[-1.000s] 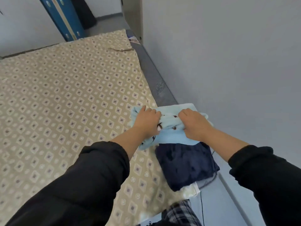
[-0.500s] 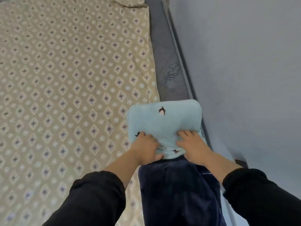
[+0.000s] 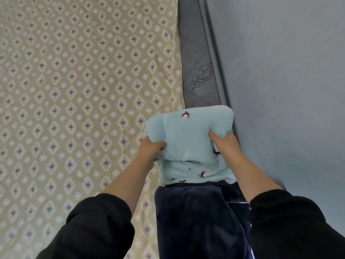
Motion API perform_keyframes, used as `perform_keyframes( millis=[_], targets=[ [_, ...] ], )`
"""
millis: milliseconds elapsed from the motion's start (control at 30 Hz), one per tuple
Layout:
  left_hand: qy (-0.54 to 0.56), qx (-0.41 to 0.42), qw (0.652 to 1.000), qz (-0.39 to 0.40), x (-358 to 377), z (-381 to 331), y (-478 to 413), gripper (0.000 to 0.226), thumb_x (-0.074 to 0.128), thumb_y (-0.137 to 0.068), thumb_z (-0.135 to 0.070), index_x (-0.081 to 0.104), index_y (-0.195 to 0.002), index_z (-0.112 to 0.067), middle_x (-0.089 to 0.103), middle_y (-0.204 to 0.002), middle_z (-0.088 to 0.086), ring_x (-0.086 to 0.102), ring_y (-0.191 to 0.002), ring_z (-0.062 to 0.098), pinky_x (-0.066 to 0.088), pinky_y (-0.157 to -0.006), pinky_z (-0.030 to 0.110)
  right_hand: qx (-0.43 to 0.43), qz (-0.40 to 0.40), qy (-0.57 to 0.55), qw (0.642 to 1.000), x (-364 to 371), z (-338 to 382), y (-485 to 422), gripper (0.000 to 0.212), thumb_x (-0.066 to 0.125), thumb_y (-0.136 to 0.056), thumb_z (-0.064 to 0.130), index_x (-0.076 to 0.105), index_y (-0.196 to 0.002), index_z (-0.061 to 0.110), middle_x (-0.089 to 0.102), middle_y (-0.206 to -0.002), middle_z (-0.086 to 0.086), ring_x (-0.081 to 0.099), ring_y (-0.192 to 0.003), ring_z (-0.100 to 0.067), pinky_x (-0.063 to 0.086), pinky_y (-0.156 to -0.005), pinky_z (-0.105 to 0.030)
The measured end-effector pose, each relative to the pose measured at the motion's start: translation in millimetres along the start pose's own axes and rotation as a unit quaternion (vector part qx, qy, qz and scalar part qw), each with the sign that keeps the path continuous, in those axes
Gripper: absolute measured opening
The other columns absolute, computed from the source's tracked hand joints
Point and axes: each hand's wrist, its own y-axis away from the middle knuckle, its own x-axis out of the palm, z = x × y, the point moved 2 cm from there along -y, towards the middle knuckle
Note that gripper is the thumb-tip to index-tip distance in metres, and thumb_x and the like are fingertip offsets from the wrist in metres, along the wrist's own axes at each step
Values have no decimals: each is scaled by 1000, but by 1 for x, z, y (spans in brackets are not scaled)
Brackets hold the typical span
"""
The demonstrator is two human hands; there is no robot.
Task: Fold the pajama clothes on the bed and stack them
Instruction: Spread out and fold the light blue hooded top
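Hands first: our left hand (image 3: 151, 148), just off the patterned sheet (image 3: 74, 90) that fills the left of the frame, has its fingers curled round the left side of the folded light blue pajama piece (image 3: 188, 133). That bundle sits lower middle-right of the frame, its near edge overlapping the navy pajama piece (image 3: 197, 217) at the bottom. Our right hand (image 3: 226, 146) pinches the bundle's right side, thumb on top. Can't tell if it's lifted or resting. Further right are the grey mattress edge (image 3: 196, 71) and the wall (image 3: 280, 71). Looks to us like the folding's done and we're on the stacking step. Next we'd want to bring the blue one squarely over the navy, lower both sides evenly so the fold doesn't spring open, and let go together.
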Motion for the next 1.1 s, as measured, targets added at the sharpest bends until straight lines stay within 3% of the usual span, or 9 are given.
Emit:
perform_keyframes(
  millis=[200, 300, 433, 533, 600, 700, 933, 1000, 1100],
  targets=[
    [67, 118, 989, 60, 8, -20, 9, 65, 61, -58, -9, 56, -122, -17, 64, -118, 6, 61, -108, 25, 52, -91, 45, -60, -6, -150, 987, -14, 18, -8, 34, 64, -90, 10, 56, -124, 9, 65, -114, -3, 63, -102, -17, 50, -87, -30],
    [25, 120, 990, 62, 7, 4, 16, 57, 60, -56, -9, 59, -110, -26, 66, -112, 3, 63, -101, 22, 54, -83, 43, -71, -31, -57, 995, -30, -9, 1, 33, 69, -87, 14, 59, -118, 10, 66, -109, 0, 64, -94, -12, 49, -71, -20],
    [-87, -16, 995, 56, 3, 48, 26, 40, 51, -45, -11, 53, -85, -14, 56, -88, 14, 53, -78, 27, 46, -67, 39, 41, -17, 109, 993, -31, -65, 9, 45, 77, -80, 19, 60, -119, 6, 64, -116, -9, 60, -98, -21, 48, -82, -28],
    [-144, -51, 988, 27, -2, 56, 17, 78, 59, -49, -20, 46, -125, -13, 49, -120, 13, 51, -109, 32, 48, -91, 44, 47, -31, 188, 981, -31, -70, 5, 70, 83, -72, 30, 52, -130, 6, 58, -126, -13, 56, -114, -29, 47, -98, -42],
    [-74, -69, 994, 41, -3, 55, 11, 91, 65, -61, -15, 26, -142, -26, 44, -130, 6, 47, -117, 32, 47, -95, 48, 37, -11, 89, 995, -31, -65, -3, 73, 84, -72, 19, 45, -132, 6, 57, -126, -10, 57, -112, -27, 47, -98, -44],
    [56, -131, 985, 102, 3, 51, 4, 72, 56, -69, -1, 35, -133, -27, 54, -119, 5, 55, -106, 31, 50, -88, 49, 104, 59, -4, 993, -30, -59, -14, 55, 79, -76, 6, 51, -123, 10, 64, -112, -6, 62, -101, -24, 50, -93, -44],
    [-13, 4, 996, 84, 15, 42, 2, 75, 53, -46, -7, 48, -120, -13, 57, -107, 14, 55, -94, 30, 48, -74, 40, 69, 25, 21, 997, -32, -55, -25, 25, 69, -78, -7, 65, -96, 8, 68, -96, -11, 63, -84, -22, 52, -76, -34],
    [-66, 18, 993, 93, 10, 50, 5, 82, 57, -49, -7, 39, -128, -15, 54, -116, 12, 54, -104, 30, 51, -82, 43, 64, 6, 59, 996, -34, -63, -19, 18, 65, -78, -8, 64, -87, 8, 67, -91, -13, 60, -78, -21, 50, -67, -29],
    [-122, 163, 978, -46, 1, 33, 11, 95, 59, -66, -10, 16, -150, -20, 32, -148, 9, 30, -136, 29, 34, -110, 45, -33, -30, 105, 993, -24, -55, -11, 18, 56, -78, -6, 61, -89, 7, 64, -82, -7, 58, -81, -21, 46, -58, -22]
  ],
)
